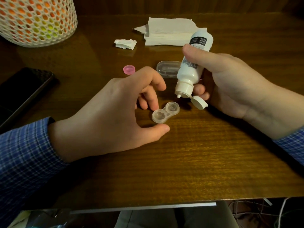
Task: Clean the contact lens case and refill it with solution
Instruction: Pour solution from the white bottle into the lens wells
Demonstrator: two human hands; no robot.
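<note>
Steady case (165, 112) with left hand (115, 116), fingers pinching its rim; right hand (230, 83), gripping tilted bottle (192, 63), nozzle at one o'clock, squeeze gently; wells seemingly dry.

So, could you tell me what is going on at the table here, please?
A person's right hand holds a white solution bottle tipped nozzle-down, flip cap open, above the clear lens case. The left hand steadies the uncapped case on the table. A pink cap and tissues lie behind.
</note>
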